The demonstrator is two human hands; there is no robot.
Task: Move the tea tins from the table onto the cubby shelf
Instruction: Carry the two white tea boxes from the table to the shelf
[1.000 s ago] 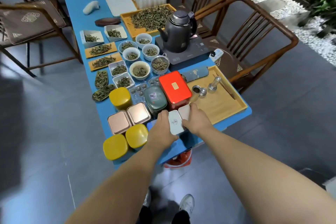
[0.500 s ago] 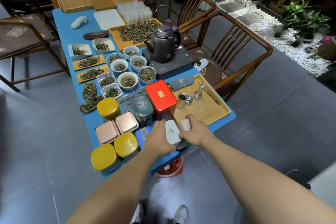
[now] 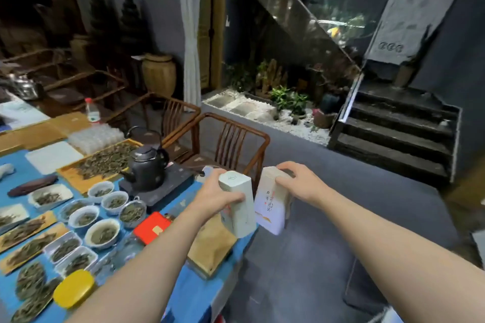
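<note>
Both hands are up off the table, each wrapped round a tall white tea tin. Left hand [image 3: 215, 198] grips the left tin [image 3: 237, 204] near its top, thumb across the near face, fingers curled behind; right hand [image 3: 296, 183] clamps the right tin [image 3: 271, 207] from above, fingers folded over its lid. Tins are held side by side, nearly touching, both leaning slightly, in the air past the right edge of the blue table [image 3: 194, 294] and over the grey floor. Left tin: rectangular, off-white, rounded corners, small mark on its flat lid, faint red print low on the side. Right tin: same shape, with a vertical column of dark characters, small red marks and an orange-gold line near the base. On the table to the left lie a red tin [image 3: 152, 227], a yellow-lidded tin [image 3: 73, 288] near the front edge, a wooden tray [image 3: 212, 246], and white bowls and dishes of loose tea leaves [image 3: 102, 233]. Farther back, a dark kettle [image 3: 148, 165] sits on a black hob. Wooden armchair [image 3: 231, 139] stands just beyond the table; dark steps [image 3: 393, 134] rise at far right. Cubby shelf not in view.
</note>
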